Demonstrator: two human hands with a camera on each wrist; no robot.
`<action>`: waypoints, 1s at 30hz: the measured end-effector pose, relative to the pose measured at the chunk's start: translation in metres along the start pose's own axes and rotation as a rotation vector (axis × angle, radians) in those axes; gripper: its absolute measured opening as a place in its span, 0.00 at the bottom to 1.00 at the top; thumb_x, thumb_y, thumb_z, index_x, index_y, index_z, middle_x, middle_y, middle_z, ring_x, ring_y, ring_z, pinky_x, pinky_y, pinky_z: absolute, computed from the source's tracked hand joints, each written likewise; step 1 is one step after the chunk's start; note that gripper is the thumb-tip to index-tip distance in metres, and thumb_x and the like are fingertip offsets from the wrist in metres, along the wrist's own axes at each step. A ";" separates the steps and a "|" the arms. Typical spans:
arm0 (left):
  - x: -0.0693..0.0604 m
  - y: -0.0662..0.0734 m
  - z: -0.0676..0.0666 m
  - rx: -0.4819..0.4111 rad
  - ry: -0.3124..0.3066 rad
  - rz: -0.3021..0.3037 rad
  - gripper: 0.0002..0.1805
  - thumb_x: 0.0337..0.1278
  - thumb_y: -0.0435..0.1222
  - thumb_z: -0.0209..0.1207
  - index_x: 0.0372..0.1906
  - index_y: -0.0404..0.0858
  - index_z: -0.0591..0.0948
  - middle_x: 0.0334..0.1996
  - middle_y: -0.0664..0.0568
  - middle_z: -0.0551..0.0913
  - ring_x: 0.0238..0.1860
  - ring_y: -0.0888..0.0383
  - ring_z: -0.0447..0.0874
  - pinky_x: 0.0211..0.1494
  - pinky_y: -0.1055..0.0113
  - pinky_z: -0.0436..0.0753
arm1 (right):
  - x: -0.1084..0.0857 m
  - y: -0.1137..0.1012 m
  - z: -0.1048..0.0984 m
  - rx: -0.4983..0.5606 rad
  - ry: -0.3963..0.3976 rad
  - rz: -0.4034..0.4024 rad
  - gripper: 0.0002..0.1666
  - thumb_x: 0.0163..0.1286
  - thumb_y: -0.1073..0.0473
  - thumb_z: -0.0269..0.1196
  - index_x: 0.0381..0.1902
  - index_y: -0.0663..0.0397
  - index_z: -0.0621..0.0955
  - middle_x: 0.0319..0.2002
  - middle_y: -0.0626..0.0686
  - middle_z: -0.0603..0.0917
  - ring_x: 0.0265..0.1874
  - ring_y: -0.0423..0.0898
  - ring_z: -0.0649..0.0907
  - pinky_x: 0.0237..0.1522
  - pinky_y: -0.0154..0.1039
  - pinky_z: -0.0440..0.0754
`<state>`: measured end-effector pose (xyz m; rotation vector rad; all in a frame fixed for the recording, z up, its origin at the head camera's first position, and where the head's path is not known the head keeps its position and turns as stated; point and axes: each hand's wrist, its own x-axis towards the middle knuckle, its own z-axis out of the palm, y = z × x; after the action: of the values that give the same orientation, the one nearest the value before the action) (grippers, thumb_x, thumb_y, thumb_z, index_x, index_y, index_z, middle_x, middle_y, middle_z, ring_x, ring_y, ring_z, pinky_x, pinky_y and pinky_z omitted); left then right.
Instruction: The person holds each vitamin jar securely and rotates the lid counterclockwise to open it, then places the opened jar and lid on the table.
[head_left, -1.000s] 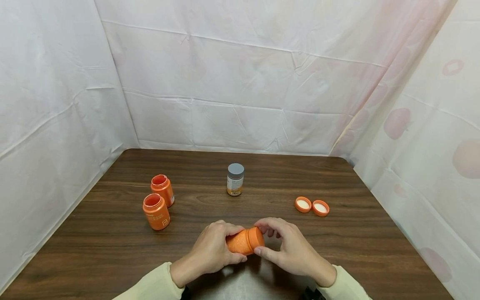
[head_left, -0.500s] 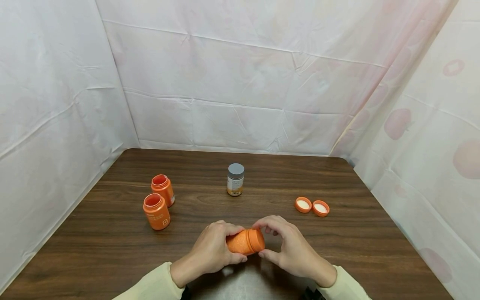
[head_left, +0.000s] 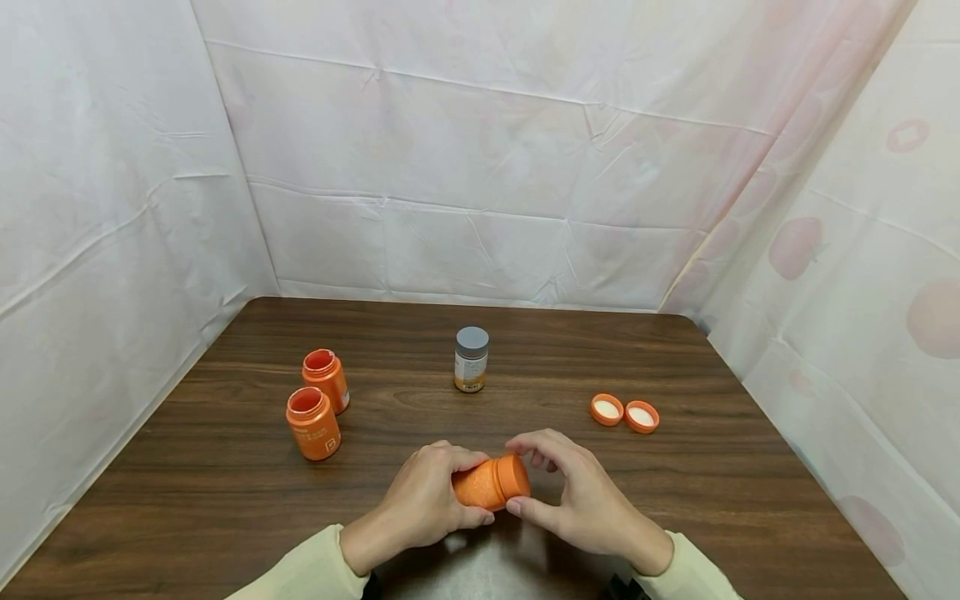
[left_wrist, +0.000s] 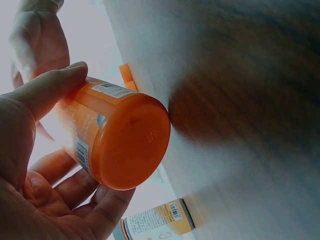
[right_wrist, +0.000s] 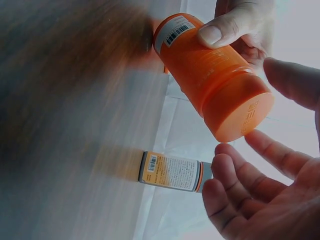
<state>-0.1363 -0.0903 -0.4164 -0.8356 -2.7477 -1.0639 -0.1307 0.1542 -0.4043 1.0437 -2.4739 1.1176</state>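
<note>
My left hand grips an orange bottle round its body, tilted so that its orange cap points right. In the left wrist view the bottle's base faces the camera, with the thumb and fingers on either side. My right hand is at the cap, thumb below and index finger above. From the right wrist view, the fingers are spread loosely about the cap's end; the index fingertip is at its edge and the thumb stands close beside it. Firm contact is hard to tell.
Two uncapped orange bottles stand at the left of the brown wooden table. A grey-lidded bottle stands upright at the back middle. Two orange caps lie at the right, white insides up. White curtains hang behind and beside the table.
My right fingers loosened from the cap and shifted slightly outward; the thumb has since come back near the cap's lower edge. The left hand and bottle stay almost still.
</note>
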 end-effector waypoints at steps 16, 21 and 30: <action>0.000 0.000 0.000 -0.004 0.005 0.011 0.27 0.34 0.44 0.83 0.48 0.51 0.89 0.41 0.68 0.87 0.38 0.67 0.76 0.40 0.67 0.76 | -0.001 0.003 0.002 0.004 -0.033 0.159 0.21 0.67 0.42 0.71 0.53 0.42 0.82 0.39 0.38 0.84 0.35 0.45 0.81 0.37 0.38 0.79; 0.000 0.000 0.000 -0.005 0.005 0.008 0.27 0.34 0.44 0.84 0.48 0.52 0.89 0.41 0.68 0.87 0.38 0.67 0.76 0.40 0.67 0.76 | 0.000 0.002 0.002 0.011 -0.059 0.196 0.19 0.68 0.42 0.70 0.50 0.41 0.83 0.36 0.38 0.83 0.34 0.45 0.82 0.36 0.39 0.79; 0.000 0.000 -0.001 -0.005 0.004 0.007 0.27 0.34 0.44 0.84 0.48 0.51 0.89 0.41 0.68 0.87 0.38 0.67 0.76 0.40 0.66 0.76 | 0.000 0.002 0.002 0.029 -0.071 0.195 0.17 0.68 0.43 0.70 0.49 0.42 0.83 0.33 0.36 0.82 0.32 0.45 0.82 0.34 0.40 0.79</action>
<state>-0.1359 -0.0907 -0.4155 -0.8427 -2.7380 -1.0703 -0.1323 0.1531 -0.4070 0.8787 -2.6703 1.1942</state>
